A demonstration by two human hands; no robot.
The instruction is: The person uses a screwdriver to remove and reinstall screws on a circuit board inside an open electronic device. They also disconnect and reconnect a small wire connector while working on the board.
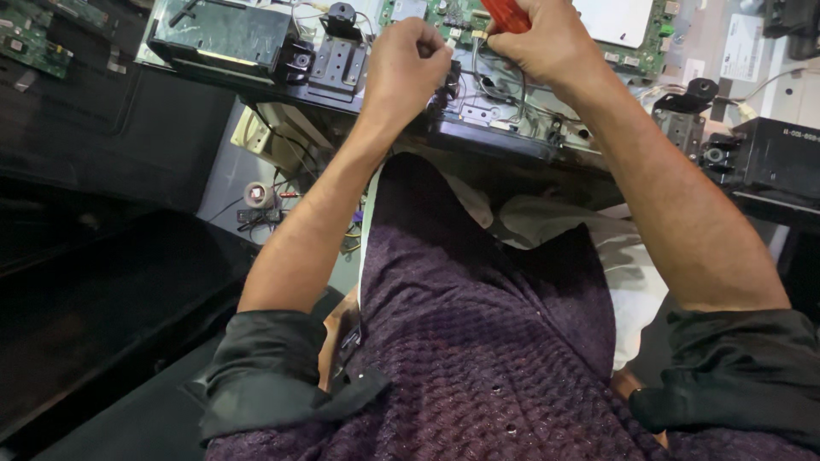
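**A:** Head view, looking down over a purple knitted lap toward an opened flat appliance chassis (478, 128) lying across the far side. What are the hands doing?

**B:** The right hand (547, 38) is closed around a red-handled tool (506, 12), most likely a screwdriver, at the far edge of the frame. Only the handle shows; the tip is hidden behind the hand, so I cannot tell what it touches.

**A:** And the left hand?

**B:** The left hand (406, 64) is curled into a loose fist, fingertips pinched together just left of the right hand, right at a bundle of thin wires (487, 81) on the chassis. Whether it actually grips a wire, I cannot tell; the fingers cover that spot.

**A:** What lies around them?

**B:** Directly behind the hands sits a green circuit board (636, 47) with a pale metal shield on it. To the left is a black box-shaped module (226, 34) next to a dark metal bracket (340, 60). To the far right, another black module (773, 158) with a similar bracket (683, 119) beside it.

**A:** Anything nearer?

**B:** Down on the floor at left, below the chassis edge, a small roll of tape (256, 195) lies among loose cables. Both forearms are bare, with dark sleeves pushed up to the elbows.
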